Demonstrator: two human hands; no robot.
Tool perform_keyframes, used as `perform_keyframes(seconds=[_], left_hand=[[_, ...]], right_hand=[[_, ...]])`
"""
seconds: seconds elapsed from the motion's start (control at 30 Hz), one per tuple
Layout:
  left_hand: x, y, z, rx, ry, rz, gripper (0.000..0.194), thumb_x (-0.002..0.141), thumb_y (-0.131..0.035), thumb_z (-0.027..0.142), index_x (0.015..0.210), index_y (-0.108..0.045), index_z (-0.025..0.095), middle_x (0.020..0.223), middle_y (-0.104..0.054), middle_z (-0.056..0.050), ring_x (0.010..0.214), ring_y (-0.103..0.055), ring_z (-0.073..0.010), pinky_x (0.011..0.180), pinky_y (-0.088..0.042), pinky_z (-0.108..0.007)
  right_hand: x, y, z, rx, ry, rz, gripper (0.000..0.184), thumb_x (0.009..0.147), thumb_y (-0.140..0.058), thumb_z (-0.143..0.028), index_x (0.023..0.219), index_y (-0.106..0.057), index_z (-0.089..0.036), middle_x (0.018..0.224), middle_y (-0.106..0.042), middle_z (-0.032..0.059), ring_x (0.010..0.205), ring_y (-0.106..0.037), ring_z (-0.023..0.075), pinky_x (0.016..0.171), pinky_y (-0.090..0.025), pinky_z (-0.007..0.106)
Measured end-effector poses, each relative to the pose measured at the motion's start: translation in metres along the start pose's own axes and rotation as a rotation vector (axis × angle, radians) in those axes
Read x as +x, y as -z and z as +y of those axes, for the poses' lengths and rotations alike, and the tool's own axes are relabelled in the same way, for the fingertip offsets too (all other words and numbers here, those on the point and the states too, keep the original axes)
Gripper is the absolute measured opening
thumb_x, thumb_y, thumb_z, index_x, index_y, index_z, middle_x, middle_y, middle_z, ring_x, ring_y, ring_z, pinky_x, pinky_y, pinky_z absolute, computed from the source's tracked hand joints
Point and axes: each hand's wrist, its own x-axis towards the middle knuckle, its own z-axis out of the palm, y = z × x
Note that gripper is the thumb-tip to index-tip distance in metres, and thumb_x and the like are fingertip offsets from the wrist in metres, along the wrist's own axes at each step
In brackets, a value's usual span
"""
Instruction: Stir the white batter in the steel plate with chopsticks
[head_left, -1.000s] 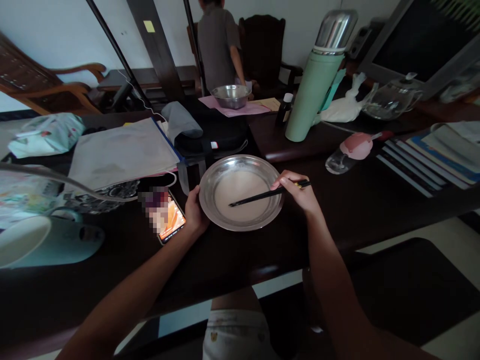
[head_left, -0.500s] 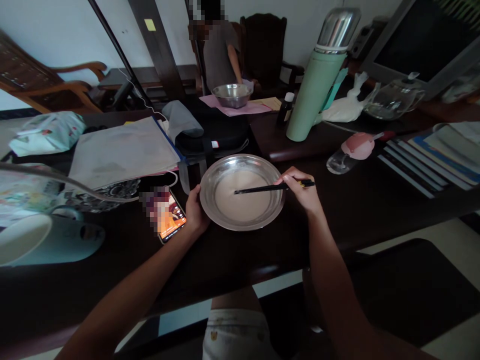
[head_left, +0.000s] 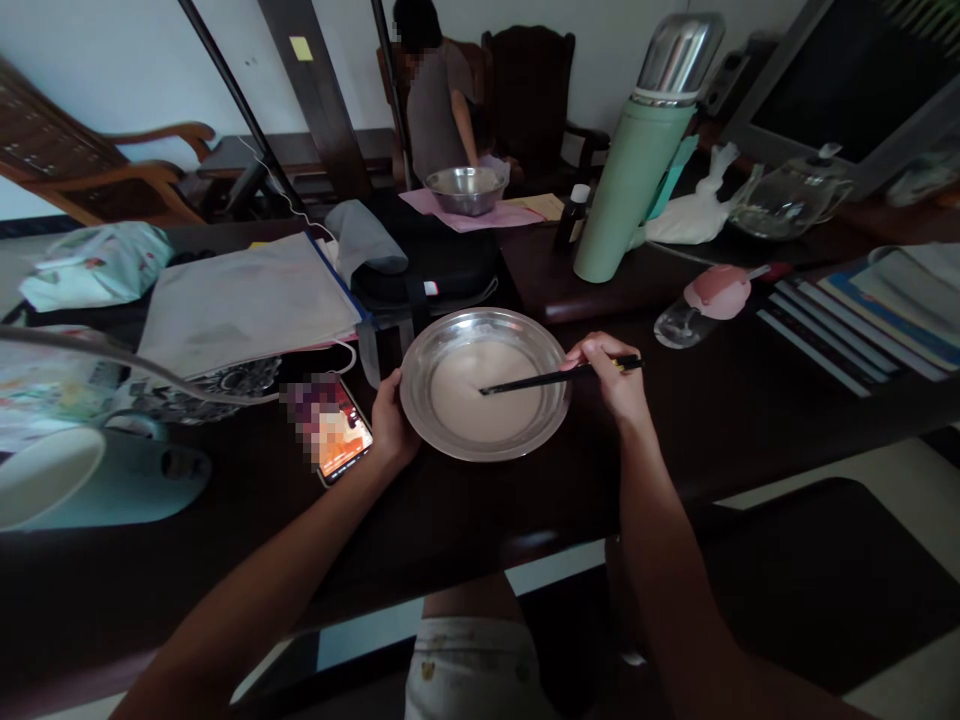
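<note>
A wide stainless steel bowl [head_left: 486,452] stands on the dark wooden table and holds a pale, milky beige liquid [head_left: 491,415]. My left hand [head_left: 391,420] grips the bowl's left rim, thumb on the edge and the other fingers hidden beneath it. In my right hand [head_left: 609,375], over the bowl's right rim, is a pair of black chopsticks [head_left: 529,381]. Their tips dip into the liquid near the bowl's middle. A phone [head_left: 346,440] with a lit screen lies just left of my left hand.
At the left are a light blue mug [head_left: 112,490] and papers on a clipboard [head_left: 247,295]. Farther back stand a smaller metal bowl [head_left: 466,200], a green thermos [head_left: 630,180] and a pink-capped bottle [head_left: 709,300]. Books [head_left: 832,335] are stacked right. A person [head_left: 439,110] sits across the table.
My right hand and the chopsticks have shifted slightly right, and the tips sit a little lower in the liquid. My left hand and the bowl stay in place. The phone's picture has changed.
</note>
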Motion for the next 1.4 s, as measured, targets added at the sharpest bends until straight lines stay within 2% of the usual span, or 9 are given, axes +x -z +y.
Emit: perform_keyframes(seconds=[0.17,0.33,0.57,0.7,0.77,0.9,1.1,1.27,1.4], left_hand=[[-0.0002,0.0001,0.0002,-0.003,-0.003,-0.002,0.027,0.074,-0.083,0.049,0.080,-0.076,0.023,0.082,-0.083,-0.006,0.112,-0.080,-0.0384,0.096,-0.066,-0.045],[0.0011,0.0010,-0.0003,-0.005,-0.020,-0.030,0.029,0.073,-0.085,0.050,0.082,-0.076,0.024,0.080,-0.082,-0.006,0.115,-0.080,-0.0393,0.097,-0.065,-0.046],[0.0018,0.0015,-0.0008,-0.004,-0.004,-0.017,0.029,0.075,-0.084,0.050,0.082,-0.076,0.023,0.083,-0.083,-0.006,0.113,-0.080,-0.0394,0.096,-0.065,-0.046],[0.0012,0.0007,-0.0005,-0.012,-0.011,0.002,0.027,0.076,-0.081,0.048,0.082,-0.078,0.021,0.082,-0.082,-0.006,0.112,-0.080,-0.0380,0.096,-0.065,-0.044],[0.0011,0.0008,-0.0003,-0.017,-0.006,-0.002,0.027,0.076,-0.081,0.047,0.082,-0.078,0.021,0.082,-0.082,-0.007,0.112,-0.080,-0.0382,0.098,-0.065,-0.044],[0.0016,0.0017,-0.0006,-0.020,-0.005,-0.016,0.027,0.077,-0.081,0.048,0.082,-0.078,0.022,0.082,-0.083,-0.007,0.114,-0.080,-0.0388,0.099,-0.065,-0.045],[0.0022,0.0021,-0.0017,0.000,-0.015,-0.005,0.029,0.075,-0.082,0.050,0.084,-0.078,0.022,0.082,-0.083,-0.006,0.114,-0.080,-0.0387,0.098,-0.065,-0.046],[0.0021,0.0022,-0.0012,0.008,-0.005,-0.016,0.030,0.075,-0.082,0.051,0.082,-0.077,0.022,0.082,-0.082,-0.006,0.114,-0.080,-0.0397,0.098,-0.065,-0.047],[0.0026,0.0020,-0.0014,0.010,-0.017,-0.010,0.028,0.077,-0.080,0.050,0.080,-0.077,0.022,0.080,-0.082,-0.006,0.113,-0.080,-0.0387,0.097,-0.065,-0.045]], right_hand=[[-0.0003,-0.0020,-0.0011,-0.003,0.017,-0.104,0.053,0.090,-0.076,-0.078,0.072,-0.081,-0.028,0.073,-0.081,0.0025,0.075,-0.077,0.0222,0.079,-0.063,0.040],[0.0001,-0.0009,0.0008,-0.028,0.015,0.020,0.055,0.091,-0.073,-0.079,0.073,-0.080,-0.028,0.070,-0.078,0.0018,0.070,-0.075,0.0215,0.075,-0.063,0.039],[0.0001,-0.0026,-0.0012,-0.018,0.032,-0.063,0.052,0.089,-0.078,-0.076,0.073,-0.081,-0.027,0.075,-0.082,0.0029,0.078,-0.079,0.0224,0.080,-0.064,0.039],[0.0003,-0.0010,0.0019,0.032,0.018,0.054,0.055,0.091,-0.074,-0.078,0.074,-0.081,-0.027,0.064,-0.076,0.0001,0.062,-0.074,0.0193,0.069,-0.062,0.036],[-0.0001,-0.0009,0.0027,0.056,0.011,0.015,0.056,0.091,-0.073,-0.079,0.073,-0.081,-0.027,0.060,-0.074,-0.0002,0.058,-0.071,0.0188,0.066,-0.061,0.035],[0.0000,-0.0023,0.0010,-0.011,0.067,-0.131,0.050,0.093,-0.076,-0.074,0.075,-0.083,-0.028,0.073,-0.081,0.0020,0.075,-0.077,0.0212,0.078,-0.062,0.038],[0.0000,-0.0005,0.0028,0.007,0.049,0.040,0.051,0.094,-0.074,-0.074,0.076,-0.082,-0.027,0.069,-0.078,0.0010,0.067,-0.074,0.0195,0.071,-0.061,0.036],[-0.0009,-0.0010,0.0024,0.010,0.068,-0.128,0.050,0.095,-0.075,-0.072,0.075,-0.083,-0.027,0.072,-0.080,0.0023,0.074,-0.076,0.0208,0.077,-0.062,0.037],[-0.0003,0.0002,0.0018,-0.056,0.092,-0.054,0.049,0.097,-0.074,-0.069,0.074,-0.083,-0.027,0.078,-0.081,0.0033,0.079,-0.077,0.0210,0.079,-0.061,0.038]])
